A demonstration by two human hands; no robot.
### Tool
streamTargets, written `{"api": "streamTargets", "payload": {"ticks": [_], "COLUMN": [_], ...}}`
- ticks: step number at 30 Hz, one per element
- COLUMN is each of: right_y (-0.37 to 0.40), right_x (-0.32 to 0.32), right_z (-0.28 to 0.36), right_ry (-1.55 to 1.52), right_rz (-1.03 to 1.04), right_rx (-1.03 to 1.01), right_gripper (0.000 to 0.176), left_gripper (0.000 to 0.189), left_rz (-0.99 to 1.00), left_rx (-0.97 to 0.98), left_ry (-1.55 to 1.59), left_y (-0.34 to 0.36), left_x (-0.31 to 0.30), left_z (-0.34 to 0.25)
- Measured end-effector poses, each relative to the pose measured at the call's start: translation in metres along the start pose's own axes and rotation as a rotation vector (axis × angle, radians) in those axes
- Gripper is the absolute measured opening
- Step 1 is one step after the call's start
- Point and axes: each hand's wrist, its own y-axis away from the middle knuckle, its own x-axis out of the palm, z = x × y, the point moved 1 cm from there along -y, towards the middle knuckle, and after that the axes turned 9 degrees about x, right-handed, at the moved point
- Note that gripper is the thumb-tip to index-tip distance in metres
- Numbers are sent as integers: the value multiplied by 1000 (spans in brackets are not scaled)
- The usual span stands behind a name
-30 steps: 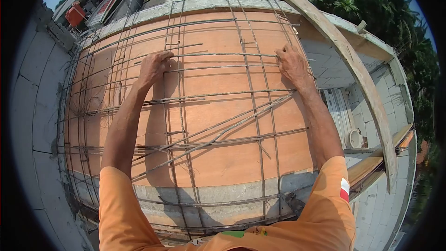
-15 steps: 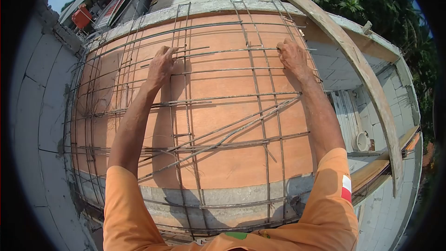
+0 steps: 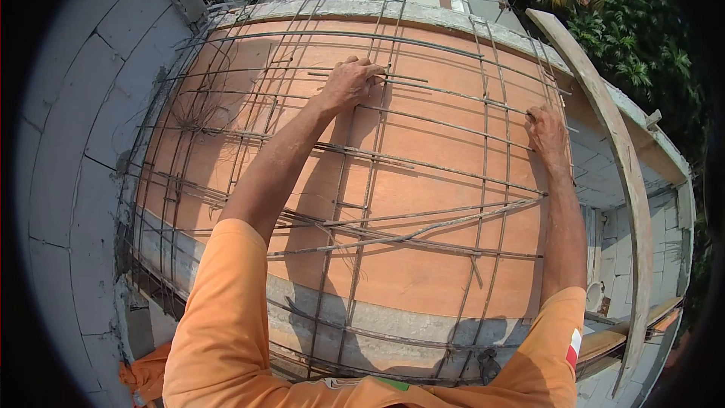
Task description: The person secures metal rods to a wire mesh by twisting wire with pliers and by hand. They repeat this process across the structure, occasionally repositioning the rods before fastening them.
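Steel rebar [image 3: 445, 165] lies in a crossing grid over an orange-brown plywood sheet [image 3: 423, 272]. My left hand [image 3: 353, 81] is at the upper middle, its fingers curled on a horizontal bar near a crossing with lengthwise bars. On the right, near the sheet's edge, my right hand [image 3: 547, 130] has its fingers closed at the end of another crosswise bar. Two loose-looking diagonal bars [image 3: 423, 233] slant across the lower middle. A tangle of thin wire [image 3: 200, 125] rests on the grid at the left.
A block wall [image 3: 83, 151] rises along the left. A long curved-looking wooden plank [image 3: 623, 159] runs down the right side, above a lower space with block walls. Orange cloth [image 3: 147, 374] lies at the lower left. Trees [image 3: 634, 23] stand beyond the upper right.
The view has turned and shifted left, so the grid appears further right. Both hands remain at the bars, and the orange cloth has come into view at the lower left.
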Motion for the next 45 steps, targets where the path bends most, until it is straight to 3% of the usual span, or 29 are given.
{"api": "streamTargets", "payload": {"ticks": [11, 14, 16, 21, 23, 28, 30, 34, 39, 41, 45], "right_y": [0, -1, -3, -7, -3, 6, 11, 31, 53, 77, 132], "right_x": [12, 16, 15, 16, 7, -24, -45, -92, -123, -154, -210], "right_z": [-12, -10, -11, -6, -4, 7, 13, -2, -21, -27, -34], "right_ry": [-21, -43, -51, -20, 105, 94, 68, 112, 52, 50, 53], "right_rz": [-99, -70, -48, -25, -14, -67, -92, -56, -29, -24, -32], "right_rx": [-13, -32, -30, -61, -75, -80, -94, -23, 24, 79, 171], "right_gripper": [8, 8, 10, 9, 14, 21, 22, 25, 23, 21, 21], "left_gripper": [22, 22, 22, 20, 24, 28, 28, 31, 35, 34, 32], "left_rz": [-7, 116, -31, -4, 79, 93, 28, -30, -141, -142, -123], "left_rx": [-7, -207, -7, -52, -135, -170, -42, -8, 9, 36, -90], "left_ry": [168, 364, 193, 160, 383, 418, 315, 364, 132, 170, 168], "left_y": [-16, -14, -11, -11, -13, -8, -5, -3, 5, 6, 31], "left_x": [11, 11, 18, 6, 6, 3, 4, 6, -5, -23, -86], "left_z": [10, 15, 20, 15, 14, 22, 26, 25, 11, -4, -33]}}
